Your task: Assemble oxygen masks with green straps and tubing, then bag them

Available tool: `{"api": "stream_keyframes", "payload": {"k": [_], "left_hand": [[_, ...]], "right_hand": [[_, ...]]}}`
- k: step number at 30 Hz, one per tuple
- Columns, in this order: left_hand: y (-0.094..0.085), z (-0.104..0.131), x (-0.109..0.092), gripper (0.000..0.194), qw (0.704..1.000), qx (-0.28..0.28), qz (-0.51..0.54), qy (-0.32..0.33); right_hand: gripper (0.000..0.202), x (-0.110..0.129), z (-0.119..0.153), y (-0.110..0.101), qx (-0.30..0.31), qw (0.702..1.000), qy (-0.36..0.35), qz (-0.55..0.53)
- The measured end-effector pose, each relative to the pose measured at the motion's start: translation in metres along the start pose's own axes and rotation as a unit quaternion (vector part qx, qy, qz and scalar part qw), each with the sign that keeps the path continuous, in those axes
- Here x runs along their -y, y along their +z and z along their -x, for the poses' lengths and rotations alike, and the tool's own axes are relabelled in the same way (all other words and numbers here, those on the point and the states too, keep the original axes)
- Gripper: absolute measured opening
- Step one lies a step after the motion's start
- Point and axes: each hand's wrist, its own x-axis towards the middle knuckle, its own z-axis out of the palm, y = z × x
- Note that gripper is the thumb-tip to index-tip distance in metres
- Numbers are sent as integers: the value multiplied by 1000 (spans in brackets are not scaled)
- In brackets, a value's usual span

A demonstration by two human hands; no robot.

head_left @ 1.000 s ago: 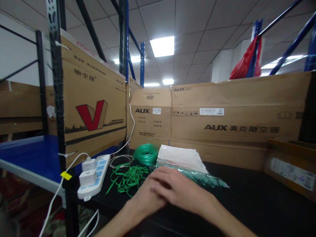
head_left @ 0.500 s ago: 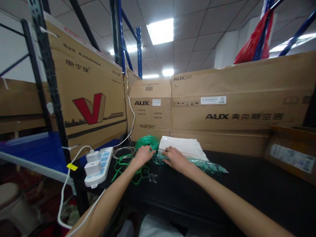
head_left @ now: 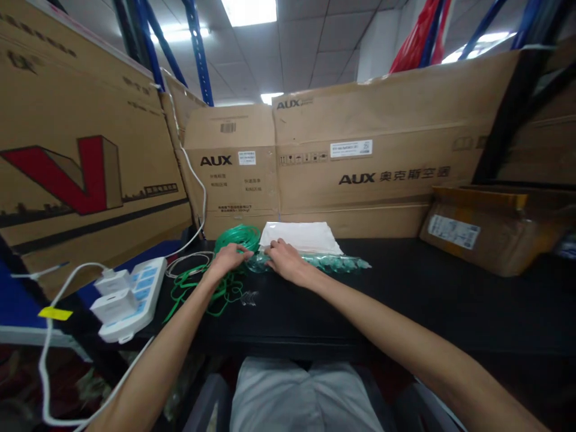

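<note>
My left hand [head_left: 230, 259] is beside the coil of green plastic tubing or strap [head_left: 238, 235], its fingers bent and closed at the left end of a clear plastic bag [head_left: 335, 262]. My right hand [head_left: 288, 261] grips the same end of the bag from the other side, fingers curled. Several green, rounded pieces show through the bag, which lies flat on the black table. Just behind it is a white sheet or packet [head_left: 301, 235]. Loose green strips [head_left: 225, 294] are tangled below my left wrist, with small clear pieces [head_left: 250, 298] next to them.
A white power strip [head_left: 148, 294] with plugged-in adapters and a white cable stands at the left. Cardboard panels [head_left: 360, 204] wall the back, and another panel [head_left: 90, 210] the left side. On the right sits a brown carton [head_left: 472, 240] with a label.
My view has tilted down and turned right, so my lap now shows. Both hands stay at the bag's left end, with little visible movement of the fingers.
</note>
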Motion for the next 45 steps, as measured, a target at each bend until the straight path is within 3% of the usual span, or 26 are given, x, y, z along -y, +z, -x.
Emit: {"api": "stream_keyframes", "payload": {"k": [12, 19, 23, 26, 31, 34, 38, 41, 45], "left_hand": [[-5, 11, 13, 45, 997, -53, 58, 15], [-37, 31, 19, 51, 988, -134, 71, -16], [-55, 54, 10, 51, 970, -217, 110, -15], [-57, 69, -1, 52, 951, -251, 180, 29], [-46, 84, -19, 52, 923, -216, 287, 140], [-38, 91, -28, 48, 925, -185, 291, 159], [-31, 99, -37, 42, 929, -140, 295, 177], [-26, 103, -42, 38, 927, -116, 304, 184], [-14, 105, -50, 35, 919, -56, 320, 224]], "right_hand": [[32, 1, -2, 4, -16, 998, 38, -48], [27, 13, 5, -9, -27, 997, 35, -56], [36, 1, 38, -37, -58, 996, 44, -52], [39, -36, 82, -58, -72, 993, 92, -33], [40, -118, 146, -63, -40, 984, 171, -32], [35, -141, 161, -49, -16, 983, 175, -49], [34, -140, 159, -31, -19, 984, 165, -64], [40, -128, 153, -33, -38, 983, 170, -60], [50, -83, 143, -51, -141, 964, 206, -93]]}}
